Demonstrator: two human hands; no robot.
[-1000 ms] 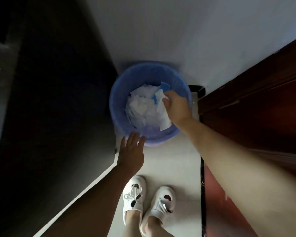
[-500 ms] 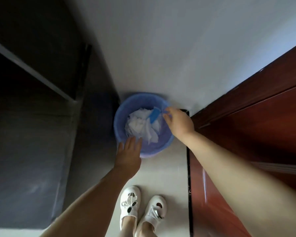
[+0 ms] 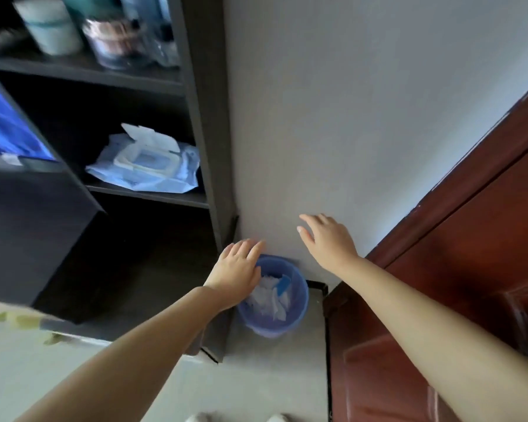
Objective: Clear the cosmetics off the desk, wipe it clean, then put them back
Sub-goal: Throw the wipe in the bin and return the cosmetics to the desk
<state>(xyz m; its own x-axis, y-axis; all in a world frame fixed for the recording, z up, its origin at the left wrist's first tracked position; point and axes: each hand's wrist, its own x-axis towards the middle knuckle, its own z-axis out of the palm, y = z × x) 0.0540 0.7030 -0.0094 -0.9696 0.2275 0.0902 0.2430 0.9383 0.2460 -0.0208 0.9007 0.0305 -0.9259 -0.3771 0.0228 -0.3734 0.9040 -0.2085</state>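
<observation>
Two empty hands above a blue bin [image 3: 272,312] on the floor.
Bin holds crumpled white wipes [image 3: 267,295]. Left hand [image 3: 237,274] and right hand [image 3: 328,240]: fingers loosely spread. Jars [image 3: 116,41] stand on the top shelf [image 3: 83,68].

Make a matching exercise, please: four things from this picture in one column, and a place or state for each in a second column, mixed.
Things:
1. wet wipes pack
2. blue bin
3. white jar
4. right hand

Places or states:
A. on the floor beside the wall
B. on the top shelf
C. open, holding nothing
D. on the middle shelf, lid flipped up

Pairs: 1-D, 2-A, 3-B, 4-C
</observation>
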